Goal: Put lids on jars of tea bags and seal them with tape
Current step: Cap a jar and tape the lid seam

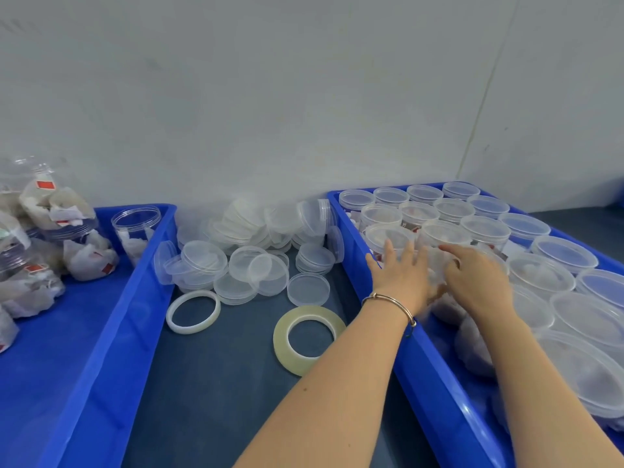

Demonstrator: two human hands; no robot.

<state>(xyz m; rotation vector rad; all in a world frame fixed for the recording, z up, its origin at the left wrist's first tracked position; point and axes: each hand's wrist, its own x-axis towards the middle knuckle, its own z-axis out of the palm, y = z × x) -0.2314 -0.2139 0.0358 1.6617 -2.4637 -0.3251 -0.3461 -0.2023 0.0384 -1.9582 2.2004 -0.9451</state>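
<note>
Both my hands reach into the right blue tray point(417, 349), where several clear jars with lids point(485, 228) stand in rows. My left hand point(401, 276) and my right hand point(476, 280) press on either side of one clear jar of tea bags point(435, 263); it is blurred and partly hidden between them. The left hand's fingers are spread against the jar's side, and the right hand's fingers curl over it. On the dark table between the trays lie a roll of clear tape point(309, 339) and a pile of loose clear lids point(256, 251).
A thin white ring point(193, 311) lies left of the tape roll. The left blue tray point(101, 332) holds an open jar point(135, 231) and several jars and loose tea bags point(50, 238) at its far end. A pale wall stands directly behind the table.
</note>
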